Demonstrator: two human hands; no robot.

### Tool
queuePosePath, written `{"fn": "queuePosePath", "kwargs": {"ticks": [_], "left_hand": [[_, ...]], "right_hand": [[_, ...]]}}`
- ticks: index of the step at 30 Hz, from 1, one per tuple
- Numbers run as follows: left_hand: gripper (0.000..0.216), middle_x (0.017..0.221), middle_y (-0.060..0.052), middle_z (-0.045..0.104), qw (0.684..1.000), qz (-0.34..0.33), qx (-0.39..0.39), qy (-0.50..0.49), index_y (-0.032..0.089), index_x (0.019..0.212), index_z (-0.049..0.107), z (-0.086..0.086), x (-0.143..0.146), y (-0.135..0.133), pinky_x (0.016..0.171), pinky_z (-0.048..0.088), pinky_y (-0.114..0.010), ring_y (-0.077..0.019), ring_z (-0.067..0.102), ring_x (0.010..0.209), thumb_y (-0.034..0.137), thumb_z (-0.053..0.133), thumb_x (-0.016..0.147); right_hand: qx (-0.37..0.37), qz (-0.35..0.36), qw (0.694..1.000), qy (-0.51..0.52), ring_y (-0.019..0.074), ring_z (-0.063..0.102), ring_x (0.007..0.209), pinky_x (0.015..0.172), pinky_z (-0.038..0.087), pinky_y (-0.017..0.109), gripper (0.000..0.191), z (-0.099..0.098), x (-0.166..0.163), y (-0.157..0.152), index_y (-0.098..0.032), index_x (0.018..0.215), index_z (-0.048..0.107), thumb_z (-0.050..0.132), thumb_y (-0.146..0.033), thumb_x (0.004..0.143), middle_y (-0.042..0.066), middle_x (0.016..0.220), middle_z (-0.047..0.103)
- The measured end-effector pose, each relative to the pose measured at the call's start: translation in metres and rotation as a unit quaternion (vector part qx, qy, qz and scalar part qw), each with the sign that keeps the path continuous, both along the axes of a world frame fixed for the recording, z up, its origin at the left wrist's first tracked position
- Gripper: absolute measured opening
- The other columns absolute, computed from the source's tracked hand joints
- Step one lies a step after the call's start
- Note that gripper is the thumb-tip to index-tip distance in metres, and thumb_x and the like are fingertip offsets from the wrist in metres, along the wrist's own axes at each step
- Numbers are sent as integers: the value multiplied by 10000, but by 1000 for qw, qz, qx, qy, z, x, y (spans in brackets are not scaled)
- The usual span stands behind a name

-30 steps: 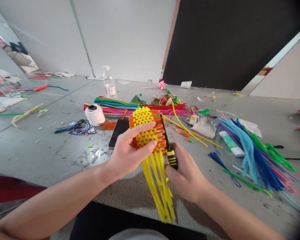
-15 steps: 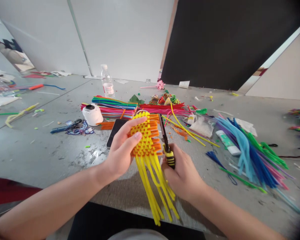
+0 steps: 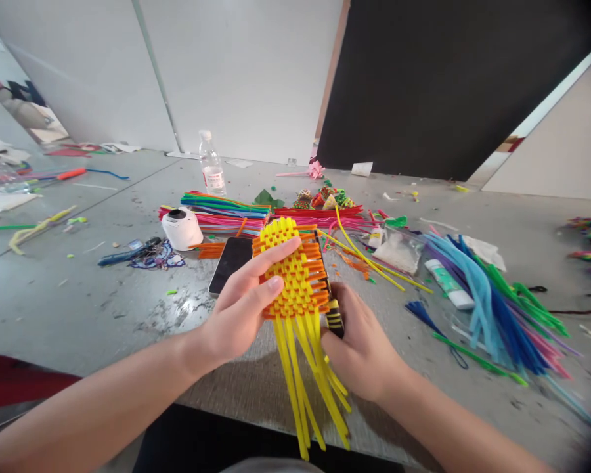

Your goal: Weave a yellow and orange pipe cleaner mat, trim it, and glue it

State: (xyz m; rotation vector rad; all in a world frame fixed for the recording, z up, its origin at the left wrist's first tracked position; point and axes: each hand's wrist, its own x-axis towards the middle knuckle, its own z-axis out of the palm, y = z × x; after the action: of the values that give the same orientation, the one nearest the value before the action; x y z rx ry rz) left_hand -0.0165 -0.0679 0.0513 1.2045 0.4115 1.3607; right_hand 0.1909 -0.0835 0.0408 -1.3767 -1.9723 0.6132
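My left hand (image 3: 243,305) holds a woven piece of yellow and orange pipe cleaners (image 3: 288,286), with thumb and forefinger resting on its face. Orange ends stick out along its right edge, and long yellow strands hang loose from the bottom. Closed around the black-and-yellow grips of long-nose pliers (image 3: 334,318) is my right hand (image 3: 362,345). The dark jaws lie mostly hidden behind the orange ends at the right edge. A phone (image 3: 230,263) lies on the table just beyond my left hand.
Bundles of coloured pipe cleaners (image 3: 226,203), a white spool (image 3: 182,230) and a water bottle (image 3: 211,164) stand ahead. On the right are blue pipe cleaners (image 3: 509,322) and a green-white tube (image 3: 449,284). Blue-handled pliers (image 3: 128,255) lie left on the grey table (image 3: 103,315).
The woven piece has shifted slightly right and down, over the pliers. Their jaws, plainly visible earlier beside the orange ends, are now mostly covered. Both hands keep their holds.
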Motion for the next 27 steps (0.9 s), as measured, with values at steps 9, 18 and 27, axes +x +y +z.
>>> {"fn": "queuePosePath", "kwargs": {"ticks": [9,18,27], "left_hand": [[494,1564,-86,630,998,-66,-1,21,288,1496,650,3,-3,-2,1220,477,-561,-388,553,1478,440,638,1026],[523,1670,-69,514,997,-34,41,64,275,1523,623,0,-4,-2,1354,248,-570,-381,358,1610,453,626,1031],[591,1655,-98,529,996,-44,52,62,253,1574,564,-3,-6,-2,1357,233,-574,-383,344,1617,449,635,1021]], "right_hand": [[-27,19,999,25,341,672,1034,861,534,494,328,4,1,3,-230,1083,533,537,-222,755,137,1108,688],[-14,7,1000,24,326,678,1025,870,530,478,309,1,0,3,-232,1082,546,547,-213,773,132,1101,695],[19,-2,1000,-4,331,668,977,815,517,462,259,-1,1,4,-226,1032,538,552,-209,773,131,1048,681]]}}
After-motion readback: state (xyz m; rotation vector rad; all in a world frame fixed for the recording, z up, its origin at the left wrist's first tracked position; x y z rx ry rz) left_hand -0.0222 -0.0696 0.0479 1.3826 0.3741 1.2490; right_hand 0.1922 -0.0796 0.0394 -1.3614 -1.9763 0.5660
